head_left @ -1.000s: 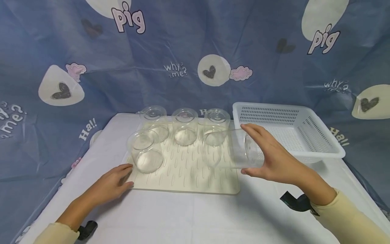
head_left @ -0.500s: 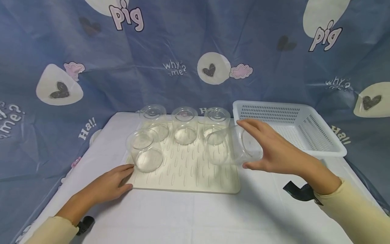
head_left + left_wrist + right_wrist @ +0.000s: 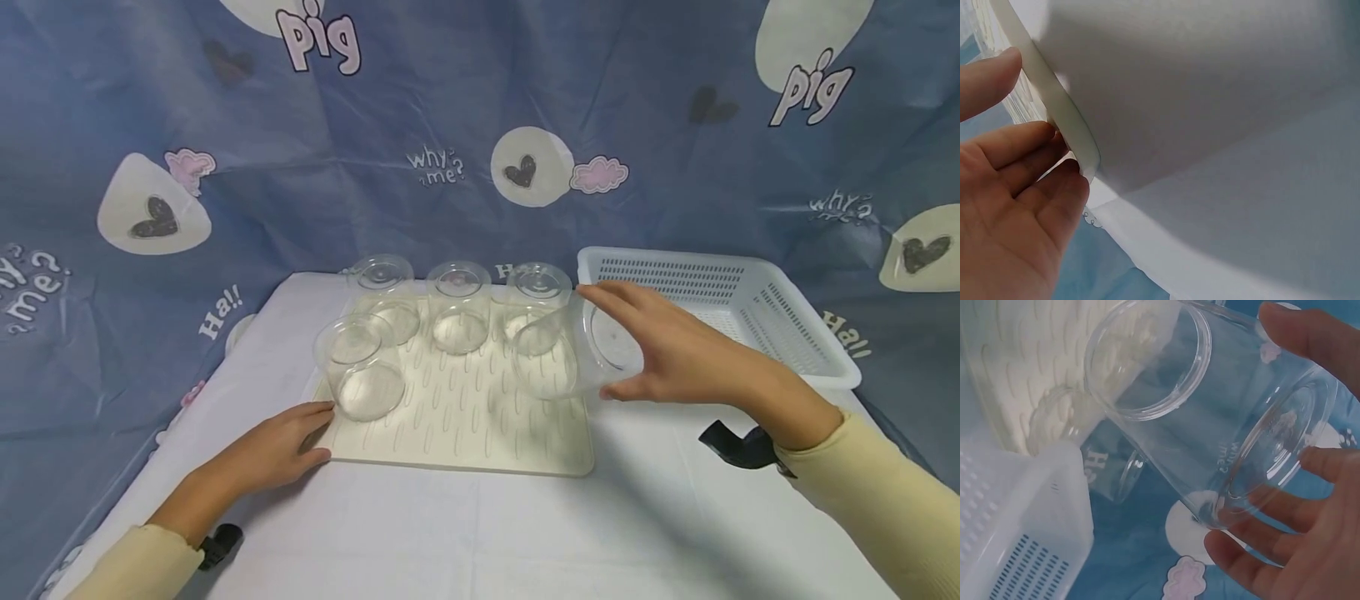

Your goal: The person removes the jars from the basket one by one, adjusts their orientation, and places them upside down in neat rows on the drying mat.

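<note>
My right hand grips a clear cup near its base, with the thumb on one side and fingers on the other. Its mouth tilts down and left, above the right part of a cream ribbed drying mat. In the right wrist view the cup looks empty. At the mat's left edge my left hand rests, its relaxed fingers touching the border near the front corner. Upside down on the mat stand a front-left cup and three more in the back row: left, middle and right.
A white perforated basket stands behind my right hand, beside the mat. White cloth covers the table. A blue printed curtain hangs close behind the cups.
The held cup has gone from lying nearly level to tilting mouth downward, and my right hand has risen slightly and moved back. My left hand stays at the mat's edge.
</note>
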{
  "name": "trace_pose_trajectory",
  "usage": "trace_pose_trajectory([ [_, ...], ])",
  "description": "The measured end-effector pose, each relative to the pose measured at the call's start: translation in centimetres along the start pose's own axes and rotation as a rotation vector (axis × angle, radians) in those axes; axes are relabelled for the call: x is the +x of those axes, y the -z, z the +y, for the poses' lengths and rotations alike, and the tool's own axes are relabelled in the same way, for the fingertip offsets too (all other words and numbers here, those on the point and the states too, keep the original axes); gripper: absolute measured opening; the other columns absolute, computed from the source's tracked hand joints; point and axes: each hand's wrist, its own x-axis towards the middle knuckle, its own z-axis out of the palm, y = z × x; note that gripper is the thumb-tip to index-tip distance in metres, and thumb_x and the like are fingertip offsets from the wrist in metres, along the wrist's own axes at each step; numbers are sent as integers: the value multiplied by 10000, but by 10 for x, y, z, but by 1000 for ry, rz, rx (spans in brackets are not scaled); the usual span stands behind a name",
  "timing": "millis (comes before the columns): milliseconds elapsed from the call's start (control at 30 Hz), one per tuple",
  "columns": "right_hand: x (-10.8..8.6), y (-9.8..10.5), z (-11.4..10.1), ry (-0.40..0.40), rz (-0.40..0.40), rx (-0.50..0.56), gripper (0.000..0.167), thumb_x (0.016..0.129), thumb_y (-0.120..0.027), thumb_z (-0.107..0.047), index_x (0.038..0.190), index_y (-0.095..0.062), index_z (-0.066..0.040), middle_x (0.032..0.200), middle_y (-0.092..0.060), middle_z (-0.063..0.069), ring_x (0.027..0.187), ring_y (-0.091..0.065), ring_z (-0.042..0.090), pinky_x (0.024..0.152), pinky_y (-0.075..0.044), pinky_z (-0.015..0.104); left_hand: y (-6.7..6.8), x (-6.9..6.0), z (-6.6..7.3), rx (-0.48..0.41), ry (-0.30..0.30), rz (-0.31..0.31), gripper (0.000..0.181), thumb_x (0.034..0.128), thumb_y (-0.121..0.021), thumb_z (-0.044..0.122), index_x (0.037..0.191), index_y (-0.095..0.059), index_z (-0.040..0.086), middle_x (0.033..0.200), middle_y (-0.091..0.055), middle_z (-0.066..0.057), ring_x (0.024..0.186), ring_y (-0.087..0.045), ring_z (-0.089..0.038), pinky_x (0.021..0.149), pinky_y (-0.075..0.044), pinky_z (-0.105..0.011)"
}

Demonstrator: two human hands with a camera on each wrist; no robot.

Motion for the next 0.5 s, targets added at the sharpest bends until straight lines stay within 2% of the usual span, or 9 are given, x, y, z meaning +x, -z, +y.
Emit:
trace_pose_trajectory([
  [267, 13, -1, 5, -29, -59, -29, 1038, 707, -870, -353, 1544, -312, -95, 1503, -437, 164, 1389, -419, 394, 1142, -360, 590, 1, 1, 0, -17, 16, -13, 575, 871, -742, 205, 1319, -563, -108, 1411, -539, -268, 1293, -518, -474, 1044, -463, -588],
  [500, 24, -16, 9, -18, -101, -1, 979, 715, -862, -331, 1524, -367, -88, 1481, -459, 190, 1386, -421, 419, 1134, -369, 609, 1, 2, 0, -27, 27, -28, 575, 877, -735, 202, 1321, -555, -116, 1417, -527, -280, 1297, -506, -487, 1051, -452, -595],
])
